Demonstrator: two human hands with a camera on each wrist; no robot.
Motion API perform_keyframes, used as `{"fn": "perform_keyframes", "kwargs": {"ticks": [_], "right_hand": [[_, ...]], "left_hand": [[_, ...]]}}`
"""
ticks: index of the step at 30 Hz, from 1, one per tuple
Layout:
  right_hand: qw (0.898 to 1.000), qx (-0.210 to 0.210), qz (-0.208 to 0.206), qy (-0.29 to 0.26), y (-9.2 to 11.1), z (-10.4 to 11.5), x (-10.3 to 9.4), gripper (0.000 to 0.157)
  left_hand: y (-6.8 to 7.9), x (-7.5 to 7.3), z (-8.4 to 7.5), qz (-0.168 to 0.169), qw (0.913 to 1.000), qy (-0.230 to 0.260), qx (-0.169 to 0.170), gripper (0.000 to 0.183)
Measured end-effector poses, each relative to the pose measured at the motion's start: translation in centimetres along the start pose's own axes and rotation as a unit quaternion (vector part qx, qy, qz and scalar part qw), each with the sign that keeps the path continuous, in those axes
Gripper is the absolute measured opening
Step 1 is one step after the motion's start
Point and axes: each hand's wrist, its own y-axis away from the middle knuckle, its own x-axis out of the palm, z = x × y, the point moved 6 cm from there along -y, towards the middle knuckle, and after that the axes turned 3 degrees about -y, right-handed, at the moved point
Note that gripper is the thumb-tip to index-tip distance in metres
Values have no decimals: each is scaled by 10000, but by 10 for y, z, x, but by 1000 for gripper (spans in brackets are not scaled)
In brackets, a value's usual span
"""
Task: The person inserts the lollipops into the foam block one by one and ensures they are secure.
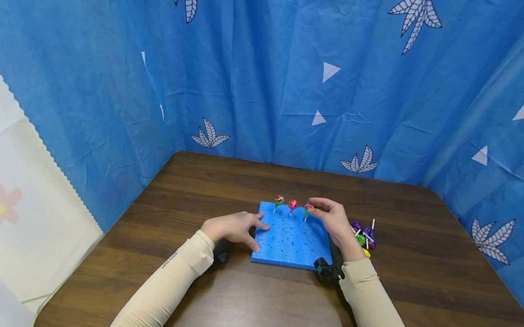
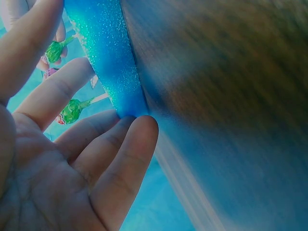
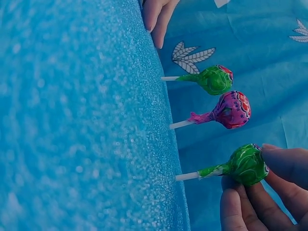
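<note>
A blue foam board (image 1: pixel 290 243) dotted with small holes lies on the table. Along its far edge three wrapped lollipops stand upright on white sticks: a green one (image 3: pixel 216 80) at the left, a pink one (image 3: pixel 232 110) in the middle and another green lollipop (image 3: pixel 248 164) at the right. My right hand (image 1: pixel 332 220) pinches the head of that right-hand green lollipop between thumb and fingers, its stick end at the foam. With fingers spread, my left hand (image 1: pixel 238 227) rests on the board's left side; in the left wrist view its fingertips (image 2: pixel 144 127) touch the foam edge.
Right of the board, beside my right forearm, lies a pile of wrapped lollipops (image 1: pixel 368 235) in purple, green and red, with a yellow one (image 1: pixel 366 253) at its near side. A blue curtain (image 1: pixel 267 84) hangs behind the brown wooden table (image 1: pixel 216 180).
</note>
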Motion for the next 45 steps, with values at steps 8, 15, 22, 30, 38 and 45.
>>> {"fn": "perform_keyframes", "kwargs": {"ticks": [8, 15, 22, 30, 38, 45], "right_hand": [[10000, -25, -58, -70, 2, 5, -5, 42], [9997, -140, -154, 132, 10, 13, -19, 44], [9989, -159, -355, 260, 23, 30, -48, 49], [9979, -332, -162, 541, 31, 35, -89, 52], [9965, -27, -346, 763, 40, 2, -129, 44], [9956, 294, -541, 706, 49, -23, -150, 45]], "left_hand": [[0, -1, 0, 2, 10000, -3, -11, 66], [-1, 3, -1, 10, 10000, 7, 0, 66], [-1, 5, -1, 6, 10000, -57, 34, 66], [-1, 4, 2, -28, 9999, -112, 20, 66], [-1, 3, 2, -30, 10000, -70, 4, 66], [-2, 3, 3, -22, 10000, -54, -21, 66]]}}
